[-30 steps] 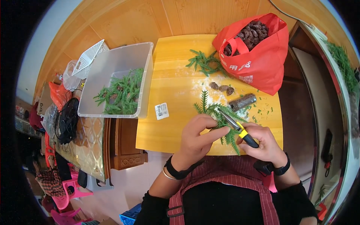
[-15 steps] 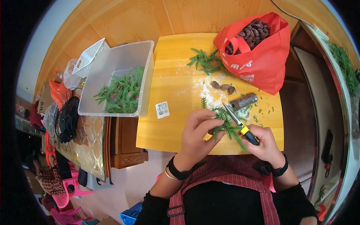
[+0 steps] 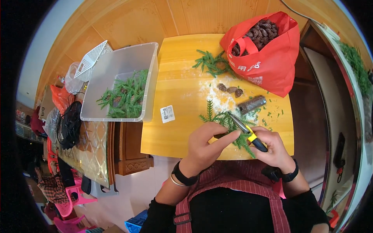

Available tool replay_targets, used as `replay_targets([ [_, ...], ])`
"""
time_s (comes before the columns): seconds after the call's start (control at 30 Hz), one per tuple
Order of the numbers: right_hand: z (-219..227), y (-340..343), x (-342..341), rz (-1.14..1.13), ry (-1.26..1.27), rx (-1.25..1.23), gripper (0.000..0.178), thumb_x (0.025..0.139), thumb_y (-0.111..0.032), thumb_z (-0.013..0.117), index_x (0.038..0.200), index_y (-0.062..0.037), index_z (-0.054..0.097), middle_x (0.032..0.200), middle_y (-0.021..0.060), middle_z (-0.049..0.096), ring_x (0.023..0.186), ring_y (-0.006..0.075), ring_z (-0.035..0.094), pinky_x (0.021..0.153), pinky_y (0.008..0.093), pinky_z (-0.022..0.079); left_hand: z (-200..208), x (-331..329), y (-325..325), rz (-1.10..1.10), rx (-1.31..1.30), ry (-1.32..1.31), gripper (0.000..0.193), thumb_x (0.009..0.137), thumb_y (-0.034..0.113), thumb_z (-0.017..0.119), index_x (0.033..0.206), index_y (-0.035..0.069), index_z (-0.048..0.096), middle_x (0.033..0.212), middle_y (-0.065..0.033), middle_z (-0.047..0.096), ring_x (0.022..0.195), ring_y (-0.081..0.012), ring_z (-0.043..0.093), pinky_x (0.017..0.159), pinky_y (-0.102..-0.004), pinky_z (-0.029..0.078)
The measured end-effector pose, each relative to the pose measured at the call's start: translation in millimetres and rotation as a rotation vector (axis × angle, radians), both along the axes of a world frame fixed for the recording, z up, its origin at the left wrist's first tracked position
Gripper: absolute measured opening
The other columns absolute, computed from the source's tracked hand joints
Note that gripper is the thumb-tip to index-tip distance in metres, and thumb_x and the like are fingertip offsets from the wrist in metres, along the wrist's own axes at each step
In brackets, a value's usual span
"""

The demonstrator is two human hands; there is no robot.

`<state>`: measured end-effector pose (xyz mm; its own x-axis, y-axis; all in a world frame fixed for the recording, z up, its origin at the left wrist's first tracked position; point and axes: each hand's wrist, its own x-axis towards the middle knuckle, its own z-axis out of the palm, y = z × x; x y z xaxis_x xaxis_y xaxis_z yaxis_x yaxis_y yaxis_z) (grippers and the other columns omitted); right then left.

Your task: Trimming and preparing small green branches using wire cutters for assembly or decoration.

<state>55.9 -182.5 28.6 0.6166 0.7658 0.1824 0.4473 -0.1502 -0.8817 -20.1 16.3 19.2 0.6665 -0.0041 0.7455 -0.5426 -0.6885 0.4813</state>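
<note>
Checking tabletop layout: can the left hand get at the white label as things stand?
Likely yes: nothing stands between the left hand and the white label. That hand holds a green sprig, though, so it may need to let go first.

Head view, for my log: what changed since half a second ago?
The tip of the yellow-and-black-handled metal pliers in the right hand shifted slightly left and toward the person, over the green needle-leaved sprig. More of it shows beyond the left hand. Nothing was grasped or released. The red fabric bag and translucent plastic bin stayed put.
</note>
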Motion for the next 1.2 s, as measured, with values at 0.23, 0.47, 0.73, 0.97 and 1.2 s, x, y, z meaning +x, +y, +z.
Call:
replay_targets([
  [0.23, 1, 3, 0, 0.0, -0.025, 0.02, 0.009, 0.071, -0.006, 0.064, 0.071, -0.0007, 0.057, 0.066, 0.0109, 0.054, 0.072, 0.025, 0.057, 0.066, 0.0335, 0.045, -2, 1, 3, -0.009, 0.083, -0.081, 0.033, 0.057, -0.005, 0.066, 0.085, 0.011, 0.07, 0.079, -0.0065, 0.057, 0.071, -0.0236, 0.056, 0.06, -0.031, 0.047],
  [0.47, -3, 4, 3, 0.037, -0.07, 0.065, 0.011, 0.07, -0.006, 0.063, 0.069, -0.0002, 0.054, 0.064, 0.0116, 0.052, 0.07, 0.0272, 0.056, 0.066, 0.0337, 0.046, 0, 0, 3, -0.01, 0.123, -0.076, 0.031, 0.057, -0.003, 0.066, 0.085, 0.011, 0.07, 0.079, -0.0066, 0.057, 0.071, -0.0237, 0.056, 0.06, -0.0312, 0.048],
  [0.73, 5, 10, 9, -0.008, -0.439, 0.009, 0.013, 0.062, -0.002, 0.063, 0.07, 0.0006, 0.052, 0.066, 0.012, 0.05, 0.092, 0.0351, 0.056, 0.08, 0.0409, 0.045, 2, 0, 7, -0.06, 0.082, -0.033, 0.029, 0.058, 0.0, 0.067, 0.084, 0.012, 0.071, 0.08, -0.0059, 0.059, 0.075, -0.0237, 0.058, 0.064, -0.0315, 0.049],
  [0.97, 14, 8, 10, -0.043, -0.723, -0.083, 0.019, 0.055, 0.0, 0.063, 0.071, 0.0004, 0.053, 0.079, 0.0124, 0.053, 0.102, 0.0351, 0.052, 0.081, 0.04, 0.045, 6, -5, 9, -0.077, 0.115, 0.002, 0.023, 0.059, 0.0, 0.067, 0.081, 0.009, 0.07, 0.081, -0.0078, 0.063, 0.075, -0.0239, 0.06, 0.066, -0.0317, 0.05],
  [1.2, 20, 1, 8, -0.001, -0.765, -0.15, 0.028, 0.05, -0.004, 0.068, 0.073, 0.0002, 0.053, 0.081, 0.0133, 0.053, 0.099, 0.0348, 0.051, 0.08, 0.0405, 0.044, 5, -8, 7, -0.009, 0.002, -0.057, 0.016, 0.058, -0.006, 0.066, 0.073, 0.002, 0.065, 0.077, -0.0113, 0.063, 0.074, -0.0269, 0.061, 0.063, -0.0339, 0.051],
])
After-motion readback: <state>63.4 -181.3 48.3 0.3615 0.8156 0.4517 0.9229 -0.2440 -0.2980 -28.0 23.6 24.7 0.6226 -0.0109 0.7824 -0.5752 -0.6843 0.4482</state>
